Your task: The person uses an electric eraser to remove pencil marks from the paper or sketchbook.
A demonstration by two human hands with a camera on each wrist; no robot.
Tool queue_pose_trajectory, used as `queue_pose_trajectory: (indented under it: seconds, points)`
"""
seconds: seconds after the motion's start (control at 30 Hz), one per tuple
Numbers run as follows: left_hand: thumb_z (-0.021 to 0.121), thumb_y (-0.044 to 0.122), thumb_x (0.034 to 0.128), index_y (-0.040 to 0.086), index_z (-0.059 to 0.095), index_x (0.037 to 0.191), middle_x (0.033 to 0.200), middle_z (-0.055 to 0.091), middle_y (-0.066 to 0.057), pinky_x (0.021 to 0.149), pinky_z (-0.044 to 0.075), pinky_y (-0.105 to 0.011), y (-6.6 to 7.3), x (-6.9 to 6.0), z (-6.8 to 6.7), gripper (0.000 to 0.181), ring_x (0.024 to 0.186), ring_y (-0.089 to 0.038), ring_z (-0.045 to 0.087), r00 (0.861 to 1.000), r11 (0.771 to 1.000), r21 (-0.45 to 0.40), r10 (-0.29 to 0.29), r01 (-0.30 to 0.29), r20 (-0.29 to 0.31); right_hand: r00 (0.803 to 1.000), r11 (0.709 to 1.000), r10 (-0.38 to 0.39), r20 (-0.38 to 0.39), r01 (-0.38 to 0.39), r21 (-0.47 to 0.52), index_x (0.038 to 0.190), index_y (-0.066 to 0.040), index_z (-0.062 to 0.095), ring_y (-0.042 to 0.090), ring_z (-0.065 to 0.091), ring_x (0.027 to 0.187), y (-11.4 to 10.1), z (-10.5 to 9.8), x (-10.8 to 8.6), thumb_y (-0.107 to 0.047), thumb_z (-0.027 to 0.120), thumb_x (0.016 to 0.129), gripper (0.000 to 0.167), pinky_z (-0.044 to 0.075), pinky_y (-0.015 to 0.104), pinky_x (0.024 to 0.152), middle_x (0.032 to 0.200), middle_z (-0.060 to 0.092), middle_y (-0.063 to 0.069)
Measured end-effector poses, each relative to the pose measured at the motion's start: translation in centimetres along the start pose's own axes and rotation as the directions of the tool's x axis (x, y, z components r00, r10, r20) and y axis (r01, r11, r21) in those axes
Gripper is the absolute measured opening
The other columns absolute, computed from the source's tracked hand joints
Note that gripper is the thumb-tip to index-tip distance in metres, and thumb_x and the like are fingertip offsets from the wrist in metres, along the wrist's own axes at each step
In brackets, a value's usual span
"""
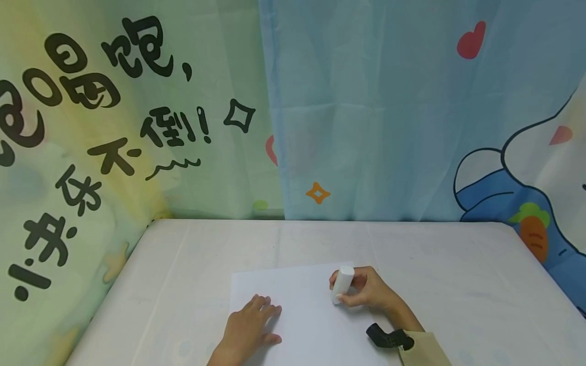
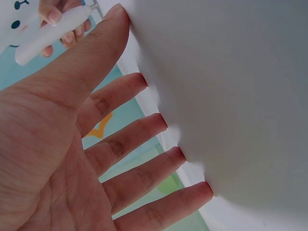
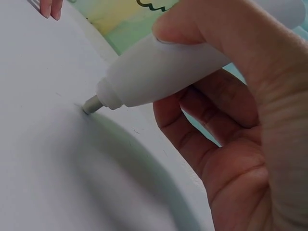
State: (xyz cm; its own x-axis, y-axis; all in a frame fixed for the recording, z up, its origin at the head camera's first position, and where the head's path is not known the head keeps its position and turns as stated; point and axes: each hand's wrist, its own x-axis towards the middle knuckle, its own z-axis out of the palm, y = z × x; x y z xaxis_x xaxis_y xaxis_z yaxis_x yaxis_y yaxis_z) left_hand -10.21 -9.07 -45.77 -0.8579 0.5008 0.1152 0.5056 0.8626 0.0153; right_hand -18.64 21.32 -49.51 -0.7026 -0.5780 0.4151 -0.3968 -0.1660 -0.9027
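Note:
A chunky white electric eraser (image 1: 342,285) is tilted over the right part of a white sheet of paper (image 1: 306,325). My right hand (image 1: 373,290) grips its body between thumb and curled fingers. In the right wrist view, the narrow grey tip of the electric eraser (image 3: 163,72) meets the paper, with tiny dark specks close by. On the paper's left part rests my left hand (image 1: 247,328), fingers spread and fairly straight. The left wrist view shows the fingertips of the left hand (image 2: 72,139) touching the sheet.
The paper lies on a table with a white cover (image 1: 183,254). Behind and to the left hangs a printed curtain (image 1: 366,112), close to the table's edges. A black device (image 1: 389,338) sits at the right wrist, by a beige sleeve (image 1: 426,351).

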Motion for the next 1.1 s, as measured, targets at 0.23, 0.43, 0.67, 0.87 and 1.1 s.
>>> queue_pose_trajectory:
  seconds: [0.23, 0.43, 0.67, 0.87, 1.1]
  points:
    - [0.073, 0.053, 0.0700, 0.021, 0.068, 0.116, 0.115, 0.065, -0.003, 0.063, 0.060, -0.032, -0.02, 0.01, -0.10, 0.057, 0.110, -0.029, 0.066, 1.000, 1.000, -0.019, -0.004, 0.004, 0.018, 1.000, 1.000, 0.002, 0.013, -0.002, 0.006, 0.103, 0.010, 0.065, 0.011, 0.064, 0.095, 0.00, -0.02, -0.02, 0.020, 0.070, 0.072, 0.033, 0.053, 0.026, 0.088, 0.099, 0.071, 0.002]
    - [0.072, 0.055, 0.0695, 0.022, 0.068, 0.116, 0.115, 0.066, -0.003, 0.062, 0.060, -0.031, -0.01, 0.02, -0.09, 0.057, 0.109, -0.029, 0.066, 1.000, 1.000, -0.003, 0.004, -0.004, 0.012, 1.000, 0.999, 0.018, 0.018, -0.019, 0.032, 0.101, 0.013, 0.063, 0.012, 0.065, 0.094, 0.04, -0.02, -0.04, 0.020, 0.070, 0.071, 0.033, 0.052, 0.026, 0.088, 0.098, 0.071, 0.002]
    - [0.073, 0.055, 0.0687, 0.022, 0.068, 0.115, 0.114, 0.066, -0.002, 0.061, 0.060, -0.030, -0.02, 0.01, 0.01, 0.057, 0.109, -0.027, 0.067, 1.000, 1.000, 0.015, 0.010, -0.010, 0.001, 1.000, 1.000, 0.010, 0.013, -0.011, 0.027, 0.102, 0.012, 0.064, 0.012, 0.065, 0.095, 0.00, 0.03, 0.01, 0.020, 0.070, 0.071, 0.033, 0.053, 0.026, 0.088, 0.099, 0.071, 0.002]
    - [0.072, 0.056, 0.0691, 0.022, 0.068, 0.115, 0.115, 0.066, -0.002, 0.062, 0.060, -0.030, -0.03, 0.05, 0.06, 0.057, 0.109, -0.027, 0.067, 1.000, 1.000, 0.023, 0.012, -0.012, 0.003, 1.000, 1.000, 0.009, -0.013, -0.009, 0.003, 0.100, 0.013, 0.064, 0.011, 0.064, 0.095, 0.09, 0.03, -0.05, 0.020, 0.070, 0.072, 0.030, 0.053, 0.026, 0.088, 0.099, 0.071, 0.000]
    - [0.074, 0.054, 0.0692, 0.022, 0.067, 0.116, 0.115, 0.065, -0.001, 0.062, 0.060, -0.029, 0.09, 0.19, -0.13, 0.056, 0.111, -0.026, 0.065, 0.999, 1.000, 0.018, -0.011, 0.010, 0.041, 1.000, 0.999, 0.025, 0.007, -0.025, 0.025, 0.101, 0.015, 0.063, 0.010, 0.065, 0.096, 0.12, 0.06, -0.04, 0.021, 0.069, 0.071, 0.031, 0.053, 0.026, 0.089, 0.100, 0.071, -0.001]
